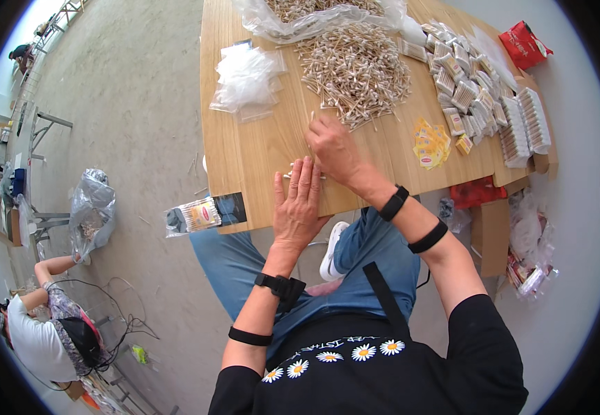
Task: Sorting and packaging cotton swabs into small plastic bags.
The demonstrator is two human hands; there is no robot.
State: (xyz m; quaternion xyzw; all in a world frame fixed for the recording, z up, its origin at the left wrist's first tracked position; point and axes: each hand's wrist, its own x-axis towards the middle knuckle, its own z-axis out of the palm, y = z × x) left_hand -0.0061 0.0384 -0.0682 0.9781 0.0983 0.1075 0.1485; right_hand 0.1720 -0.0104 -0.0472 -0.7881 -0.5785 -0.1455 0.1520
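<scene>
My left hand (298,200) lies flat, fingers together, on the wooden table (244,149) near its front edge, pressing on a small bunch of cotton swabs (290,174) that peeks out at its fingertips. My right hand (334,149) rests just beyond it, fingers curled over the same swabs at the near edge of a big loose pile of cotton swabs (355,69). Both wrists wear black bands.
A heap of clear plastic bags (248,76) lies left of the pile. Filled swab packets (476,90) are stacked at the right, with yellow labels (432,144) beside them. A finished packet (192,216) sits at the table's front-left corner. Another person (44,325) sits on the floor at lower left.
</scene>
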